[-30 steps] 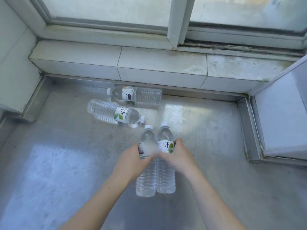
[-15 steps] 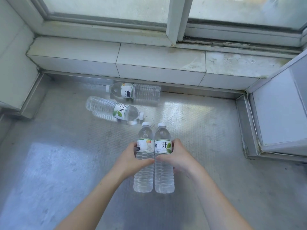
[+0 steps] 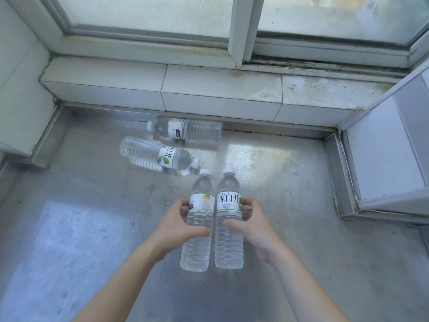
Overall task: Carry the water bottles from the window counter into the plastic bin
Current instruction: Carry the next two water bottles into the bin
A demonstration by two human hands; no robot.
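Two clear water bottles with white caps are held side by side above the steel counter (image 3: 69, 228). My left hand (image 3: 176, 226) grips the left bottle (image 3: 198, 247) around its middle. My right hand (image 3: 250, 226) grips the right bottle (image 3: 228, 242), whose white label shows green leaves and Chinese characters. Two more bottles lie on their sides farther back: one (image 3: 157, 154) with its cap pointing right, another (image 3: 192, 131) against the tiled ledge with its cap pointing left. No plastic bin is in view.
A white tiled ledge (image 3: 220, 89) runs along the back under the window frame (image 3: 241, 31). A tiled wall block (image 3: 390, 147) stands at the right and a tiled wall (image 3: 21, 89) at the left, both bordering the counter.
Both hands have slid lower on the two bottles, from the labels to the ribbed bodies, and the bottles sit slightly higher and more upright in view. The two lying bottles have not moved.
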